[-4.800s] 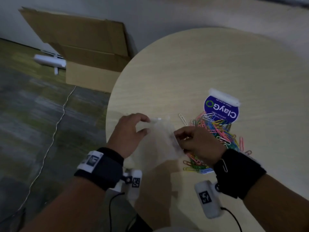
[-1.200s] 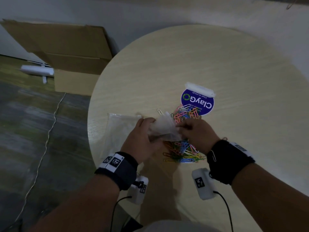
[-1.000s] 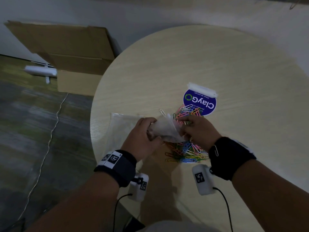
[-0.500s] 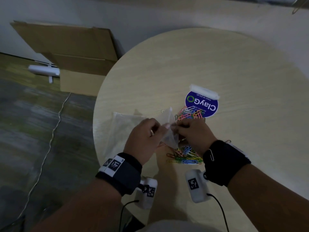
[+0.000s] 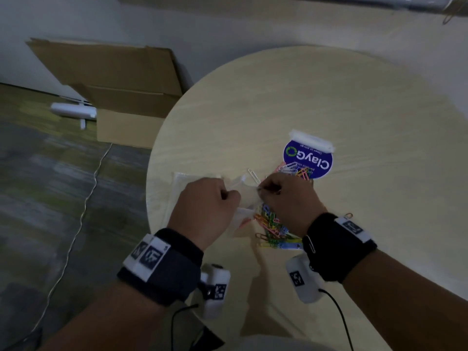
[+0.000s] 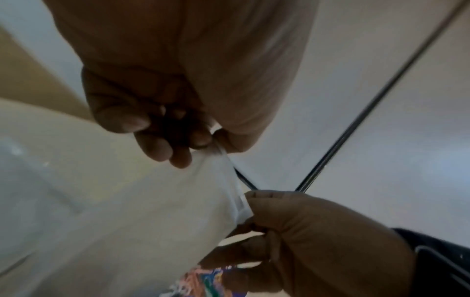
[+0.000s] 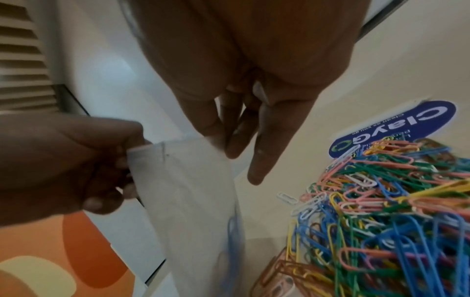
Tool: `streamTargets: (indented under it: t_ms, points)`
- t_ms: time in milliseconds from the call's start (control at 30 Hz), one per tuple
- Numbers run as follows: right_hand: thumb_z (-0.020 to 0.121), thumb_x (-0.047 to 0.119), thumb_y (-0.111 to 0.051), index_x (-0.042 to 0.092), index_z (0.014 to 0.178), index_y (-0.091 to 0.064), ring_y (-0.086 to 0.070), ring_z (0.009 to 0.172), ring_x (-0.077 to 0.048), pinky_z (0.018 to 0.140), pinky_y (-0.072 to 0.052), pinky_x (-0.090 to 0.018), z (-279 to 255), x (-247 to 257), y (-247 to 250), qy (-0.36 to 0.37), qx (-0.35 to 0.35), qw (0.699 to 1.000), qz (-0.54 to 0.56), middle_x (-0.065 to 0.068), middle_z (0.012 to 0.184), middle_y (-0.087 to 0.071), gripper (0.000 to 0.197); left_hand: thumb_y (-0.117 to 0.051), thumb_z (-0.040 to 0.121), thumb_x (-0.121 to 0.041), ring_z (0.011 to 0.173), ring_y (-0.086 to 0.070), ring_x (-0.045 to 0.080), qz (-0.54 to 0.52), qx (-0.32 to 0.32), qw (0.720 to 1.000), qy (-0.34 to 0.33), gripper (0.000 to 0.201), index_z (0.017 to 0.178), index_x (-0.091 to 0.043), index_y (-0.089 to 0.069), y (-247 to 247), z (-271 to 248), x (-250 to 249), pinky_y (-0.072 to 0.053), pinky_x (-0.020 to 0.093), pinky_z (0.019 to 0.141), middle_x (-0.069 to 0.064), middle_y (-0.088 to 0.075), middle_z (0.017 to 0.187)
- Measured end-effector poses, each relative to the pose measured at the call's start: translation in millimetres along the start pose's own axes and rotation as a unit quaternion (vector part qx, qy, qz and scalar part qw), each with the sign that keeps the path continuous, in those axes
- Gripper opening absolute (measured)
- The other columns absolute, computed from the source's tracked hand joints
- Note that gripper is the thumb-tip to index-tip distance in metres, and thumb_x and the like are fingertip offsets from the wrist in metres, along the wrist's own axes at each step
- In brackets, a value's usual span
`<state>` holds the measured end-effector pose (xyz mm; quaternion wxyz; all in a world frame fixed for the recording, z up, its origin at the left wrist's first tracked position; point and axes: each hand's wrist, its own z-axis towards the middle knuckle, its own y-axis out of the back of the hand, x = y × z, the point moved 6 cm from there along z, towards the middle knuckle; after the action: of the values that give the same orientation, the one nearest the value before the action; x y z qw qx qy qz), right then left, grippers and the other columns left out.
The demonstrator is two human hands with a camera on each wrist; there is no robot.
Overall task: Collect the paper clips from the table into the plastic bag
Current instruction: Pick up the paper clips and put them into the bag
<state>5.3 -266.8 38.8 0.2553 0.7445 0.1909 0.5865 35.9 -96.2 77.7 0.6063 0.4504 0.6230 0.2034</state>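
Observation:
A small clear plastic bag [image 5: 247, 196] hangs between my hands above the round table [image 5: 329, 102]. My left hand [image 5: 228, 196] pinches one side of its top edge, and the pinching fingers [image 6: 201, 140] show in the left wrist view. On the other side, my right hand [image 5: 263, 191] pinches the edge with its fingertips [image 7: 218, 140]. The bag [image 7: 190, 191] looks empty. A heap of coloured paper clips [image 5: 271, 224] lies under and beyond my right hand, and the clips [image 7: 381, 211] sit right beside the bag. One white clip [image 5: 254, 175] lies apart.
A blue ClayGo packet [image 5: 309, 158] lies just behind the heap. A second clear bag [image 5: 177, 188] lies flat at the table's left edge. A paper clip [image 5: 310, 245] clings to my right wristband. A cardboard box [image 5: 121, 97] and a cable [image 5: 83, 206] are on the floor, left.
A second ago the bag was bunched in my left hand. Now both hands pinch its top edge and it hangs spread between them. The hands have stayed above the heap.

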Motion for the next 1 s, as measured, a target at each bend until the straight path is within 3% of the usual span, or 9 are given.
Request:
streamTargets:
  t_ms: [100,167,233,333,433,567,700,800,1000]
  points:
    - [0.086,0.02,-0.064,0.018,0.085,-0.07,-0.062,0.07,-0.008,0.075,-0.054,-0.034,3.9,-2.4,-5.5,-0.022,0.012,0.999,0.038,0.005,0.078,-0.07,0.007,-0.056,0.087,-0.03,0.051,-0.035,0.016,-0.024,-0.019,1.0,-0.001,0.039,0.059,-0.011,-0.037,-0.5,5.9,7.1,-0.026,0.029,0.052,0.002,-0.036,0.058]
    - [0.084,0.02,-0.065,0.018,0.082,-0.07,-0.066,0.07,-0.012,0.075,-0.056,-0.043,6.0,-3.5,-9.8,-0.037,0.021,0.996,0.074,0.003,0.076,-0.072,0.006,-0.063,0.084,-0.049,0.065,-0.047,0.012,-0.106,-0.027,0.994,-0.009,0.037,0.077,-0.014,-0.054,-2.4,7.8,14.4,-0.039,0.03,0.062,-0.001,-0.053,0.082]
    - [0.082,0.021,-0.065,0.018,0.08,-0.07,-0.067,0.072,-0.015,0.073,-0.056,-0.047,6.0,-4.5,-13.1,-0.047,0.021,0.994,0.092,0.002,0.075,-0.072,0.006,-0.074,0.062,-0.07,0.092,-0.052,0.008,-0.154,0.006,0.988,0.006,0.072,0.116,-0.027,-0.054,-11.7,8.5,25.6,-0.044,0.027,0.076,-0.012,-0.05,0.122]
    - [0.083,0.022,-0.065,0.017,0.083,-0.071,-0.067,0.074,-0.013,0.074,-0.056,-0.044,4.2,-5.3,-15.5,-0.051,0.02,0.994,0.092,0.002,0.077,-0.072,0.008,-0.086,0.039,-0.071,0.129,-0.04,0.009,-0.054,0.121,0.991,0.028,0.138,0.152,-0.036,-0.016,-42.8,9.3,47.2,-0.044,0.034,0.101,-0.011,-0.026,0.153]
    - [0.086,0.028,-0.064,0.018,0.087,-0.072,-0.067,0.076,-0.012,0.075,-0.056,-0.042,-0.1,-1.6,-17.3,-0.054,0.039,0.991,0.115,0.002,0.079,-0.073,0.013,-0.089,0.044,-0.062,0.118,-0.054,0.013,-0.005,0.158,0.987,0.018,0.121,0.145,-0.041,-0.025,-70.4,11.2,62.7,-0.051,0.037,0.096,-0.012,-0.041,0.14]
    - [0.09,0.033,-0.06,0.025,0.107,-0.069,-0.062,0.085,-0.003,0.076,-0.046,-0.016,-16.5,-18.7,-5.8,-0.05,0.054,0.994,0.075,0.012,0.095,-0.069,0.021,-0.083,0.068,-0.041,0.107,-0.061,0.015,-0.036,0.114,0.993,0.016,0.074,0.13,-0.04,-0.044,-80.3,8.8,78.0,-0.053,0.039,0.091,-0.012,-0.052,0.127]
    - [0.072,0.046,-0.073,0.025,0.114,-0.059,-0.057,0.096,-0.026,0.088,-0.048,-0.038,-65.0,-108.7,44.8,-0.203,-0.095,0.971,-0.087,-0.005,0.108,-0.057,0.049,-0.086,0.066,-0.036,0.103,-0.064,0.015,-0.095,0.093,0.991,0.014,0.081,0.13,-0.047,-0.038,-78.8,0.3,89.3,-0.055,0.041,0.089,-0.007,-0.054,0.131]
    - [0.06,0.054,-0.079,0.013,0.12,-0.052,-0.051,0.104,-0.041,0.095,-0.043,-0.046,-102.3,-148.1,51.6,-0.296,-0.082,0.937,-0.164,-0.016,0.113,-0.048,0.078,-0.087,0.067,-0.033,0.102,-0.063,0.016,-0.088,0.083,0.992,0.02,0.085,0.134,-0.043,-0.036,-78.9,-4.0,93.5,-0.054,0.039,0.089,-0.004,-0.053,0.131]
    - [0.073,0.025,-0.067,0.012,0.106,-0.065,-0.052,0.1,-0.038,0.081,-0.046,-0.037,-78.3,-139.5,22.3,-0.213,-0.053,0.967,-0.131,-0.016,0.102,-0.059,0.035,-0.086,0.066,-0.038,0.103,-0.065,0.014,-0.094,0.091,0.991,0.026,0.088,0.134,-0.047,-0.031,-83.1,-8.7,93.8,-0.056,0.043,0.089,-0.007,-0.05,0.133]
